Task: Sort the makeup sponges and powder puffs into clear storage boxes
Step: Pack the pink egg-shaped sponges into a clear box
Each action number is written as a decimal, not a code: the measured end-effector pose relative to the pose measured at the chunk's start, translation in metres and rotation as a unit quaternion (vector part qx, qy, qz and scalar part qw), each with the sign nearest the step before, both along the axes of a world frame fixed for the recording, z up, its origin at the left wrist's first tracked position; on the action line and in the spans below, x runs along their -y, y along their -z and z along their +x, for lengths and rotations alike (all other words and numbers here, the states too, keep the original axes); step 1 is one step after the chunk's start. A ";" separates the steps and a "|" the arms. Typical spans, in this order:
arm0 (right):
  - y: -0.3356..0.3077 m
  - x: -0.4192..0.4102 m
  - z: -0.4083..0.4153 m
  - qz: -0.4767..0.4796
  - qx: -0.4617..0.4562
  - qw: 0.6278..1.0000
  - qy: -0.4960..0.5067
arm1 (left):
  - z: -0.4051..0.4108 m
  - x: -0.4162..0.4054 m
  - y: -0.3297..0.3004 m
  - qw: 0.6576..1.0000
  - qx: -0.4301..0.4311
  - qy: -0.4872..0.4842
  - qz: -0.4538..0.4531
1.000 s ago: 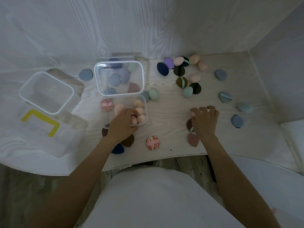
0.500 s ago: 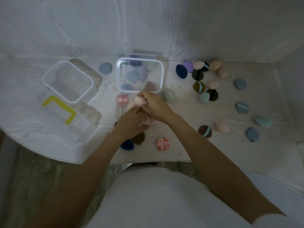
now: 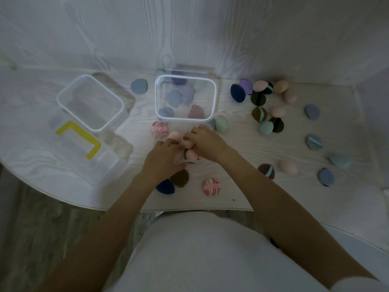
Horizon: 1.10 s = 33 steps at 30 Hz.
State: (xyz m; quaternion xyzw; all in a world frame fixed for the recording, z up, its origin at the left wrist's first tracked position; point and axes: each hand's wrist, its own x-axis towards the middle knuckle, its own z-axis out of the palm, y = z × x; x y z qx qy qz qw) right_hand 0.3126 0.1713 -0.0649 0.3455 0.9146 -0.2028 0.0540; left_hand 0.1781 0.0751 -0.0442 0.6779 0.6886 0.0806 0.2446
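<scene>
My left hand grips a small clear box that holds several peach makeup sponges; the box is mostly hidden under both hands. My right hand meets it from the right, fingers curled on a peach sponge at the box's far end. Just behind stands a larger clear box with blue, lilac and pink powder puffs inside. An empty clear box sits at the left.
A clear lid with a yellow handle lies front left. Loose puffs and sponges are scattered right of the boxes, among them a navy puff, a peach sponge and a blue puff. A striped pink puff lies near the table's front edge.
My right hand left the brown puff at the right, carried a peach sponge across to the small box and now presses in beside my left hand. The view has shifted left.
</scene>
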 end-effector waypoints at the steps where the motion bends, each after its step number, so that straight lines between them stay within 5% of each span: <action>1: -0.001 0.000 0.000 -0.003 -0.005 1.000 0.009 | -0.001 -0.001 0.003 1.000 -0.015 -0.005 -0.019; 11: -0.001 0.007 0.010 0.002 -0.033 0.999 0.034 | 0.013 -0.004 0.017 0.993 0.108 -0.042 -0.025; 18: 0.002 0.006 0.015 0.102 -0.045 0.994 0.013 | 0.013 -0.006 0.022 0.995 0.094 -0.012 -0.002; 22: -0.010 0.000 0.015 0.067 -0.059 0.990 0.111 | 0.014 -0.007 0.029 0.999 0.051 0.005 -0.016; 25: -0.024 -0.012 -0.001 0.059 -0.109 0.989 0.081 | 0.015 -0.006 0.032 1.000 0.023 0.010 -0.007; 28: -0.025 -0.022 -0.036 -0.014 0.035 0.997 -0.068 | 0.018 -0.004 0.037 1.000 0.016 0.006 0.018; 31: -0.006 -0.021 -0.060 -0.128 0.078 0.988 -0.028 | 0.017 -0.002 0.041 1.000 -0.003 0.017 0.017; 33: 0.004 -0.025 -0.064 -0.095 0.093 0.990 -0.055 | 0.013 -0.001 0.043 1.000 -0.004 0.021 0.018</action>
